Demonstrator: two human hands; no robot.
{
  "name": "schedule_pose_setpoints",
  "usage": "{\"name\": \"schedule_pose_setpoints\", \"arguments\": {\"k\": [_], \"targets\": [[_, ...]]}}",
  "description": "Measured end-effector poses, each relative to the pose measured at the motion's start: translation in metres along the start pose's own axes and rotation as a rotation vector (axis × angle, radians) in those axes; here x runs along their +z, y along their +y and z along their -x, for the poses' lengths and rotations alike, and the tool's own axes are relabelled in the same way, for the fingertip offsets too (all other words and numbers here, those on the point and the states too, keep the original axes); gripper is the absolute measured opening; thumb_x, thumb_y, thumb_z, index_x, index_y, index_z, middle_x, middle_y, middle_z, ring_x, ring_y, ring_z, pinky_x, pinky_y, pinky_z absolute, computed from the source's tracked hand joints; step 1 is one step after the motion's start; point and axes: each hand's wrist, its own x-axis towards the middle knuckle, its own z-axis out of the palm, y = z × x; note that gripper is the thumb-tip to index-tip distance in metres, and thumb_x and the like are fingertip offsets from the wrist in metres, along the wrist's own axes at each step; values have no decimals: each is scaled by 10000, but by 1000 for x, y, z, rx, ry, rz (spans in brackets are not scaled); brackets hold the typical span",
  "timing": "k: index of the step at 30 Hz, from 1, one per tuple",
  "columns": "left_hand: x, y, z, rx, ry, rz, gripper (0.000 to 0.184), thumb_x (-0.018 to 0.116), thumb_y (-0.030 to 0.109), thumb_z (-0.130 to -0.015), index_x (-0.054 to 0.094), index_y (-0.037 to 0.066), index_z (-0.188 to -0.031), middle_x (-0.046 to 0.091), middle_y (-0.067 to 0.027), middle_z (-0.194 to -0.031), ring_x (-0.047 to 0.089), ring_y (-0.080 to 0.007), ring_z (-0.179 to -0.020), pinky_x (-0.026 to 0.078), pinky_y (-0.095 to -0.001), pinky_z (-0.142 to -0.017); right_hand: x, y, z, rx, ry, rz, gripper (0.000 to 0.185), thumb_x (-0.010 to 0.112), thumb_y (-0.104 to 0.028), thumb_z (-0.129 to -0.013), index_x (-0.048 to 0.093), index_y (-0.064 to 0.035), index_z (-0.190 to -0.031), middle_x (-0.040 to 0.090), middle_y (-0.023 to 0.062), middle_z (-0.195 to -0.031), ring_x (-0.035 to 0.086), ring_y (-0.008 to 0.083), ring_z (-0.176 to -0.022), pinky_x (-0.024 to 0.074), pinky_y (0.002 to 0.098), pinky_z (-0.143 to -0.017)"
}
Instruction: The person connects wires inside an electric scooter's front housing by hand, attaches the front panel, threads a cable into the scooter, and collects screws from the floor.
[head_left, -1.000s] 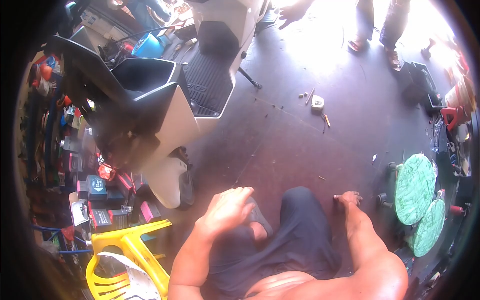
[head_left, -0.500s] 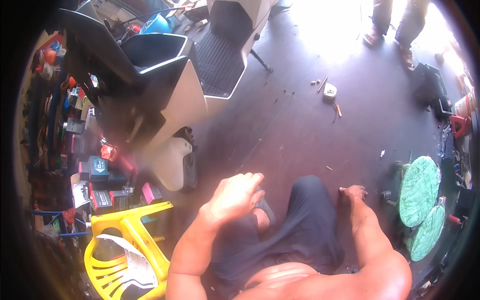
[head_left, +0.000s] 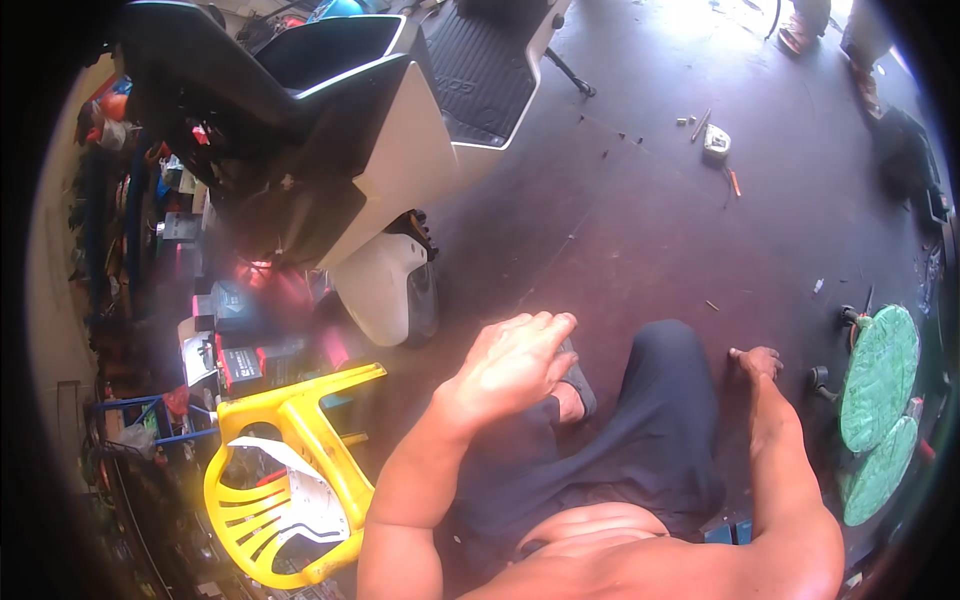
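Observation:
My left hand (head_left: 512,368) is raised over my left knee, its back turned up and its fingers bent close together; whatever its palm may hold is hidden. My right hand (head_left: 758,362) rests on the dark floor (head_left: 640,230) beside my right knee, fingers spread, with nothing in it. Ahead and to the left stands a white and black scooter (head_left: 400,160) with a ribbed footboard. Farther off on the floor lie a white tape measure (head_left: 716,142) and a small orange-tipped item (head_left: 735,184).
A yellow plastic chair (head_left: 290,400) holding a paper stands at the lower left, near small boxes (head_left: 240,362). Two green-covered round pads (head_left: 880,375) with casters are at the right. Another person's legs (head_left: 865,50) show at the top right, above a black case (head_left: 915,165).
The view has swung left and down, so everything has shifted across the frame. Another person's hand at the top has gone out of view. Both my hands keep about the same pose.

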Motion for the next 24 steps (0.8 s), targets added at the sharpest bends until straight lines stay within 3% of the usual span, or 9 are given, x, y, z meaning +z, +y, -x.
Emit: {"name": "schedule_pose_setpoints", "arguments": {"k": [6,10,13,16,19,24], "targets": [[0,-5,1,-31,-56,6,335,669,191,-849,585,35,-1133,663,-153,-973,636,-349,-932,508,-445,-796,2,1,-7,-113,-32,142,1144,786,-601,-721,302,144,-1443,278,381,-1499,316,525,-1389,353,536,-1119],[0,-10,5,-16,19,19,317,676,196,-856,586,38,-1115,654,-139,-926,638,-339,-900,514,-442,-769,8,0,-17,-153,-17,241,1047,739,-646,-743,436,115,-1394,297,343,-1515,309,528,-1392,327,536,-1138],[2,-13,5,-5,20,15,288,685,201,-857,586,40,-1074,645,-130,-895,637,-332,-873,515,-441,-732,7,0,-16,-143,-30,220,1052,743,-636,-747,417,118,-1405,289,335,-1524,306,526,-1394,307,537,-1150],[-1,-12,7,-10,-1,38,221,648,192,-887,548,32,-1002,640,-158,-913,637,-349,-906,522,-460,-776,7,0,-16,-132,-32,199,1075,749,-633,-744,391,124,-1418,287,321,-1532,296,513,-1404,285,519,-1167],[3,-17,8,39,92,16,266,689,201,-856,580,40,-1037,636,-127,-851,637,-329,-820,516,-441,-700,12,1,-17,-89,-16,161,1093,750,-631,-744,363,127,-1431,270,311,-1543,274,506,-1417,281,505,-1173],[4,-17,7,25,77,13,261,684,202,-861,575,40,-1036,641,-128,-857,640,-333,-824,516,-447,-702,10,1,-21,-119,-48,213,1103,748,-633,-745,350,127,-1438,255,311,-1549,265,515,-1416,284,513,-1170]]}}
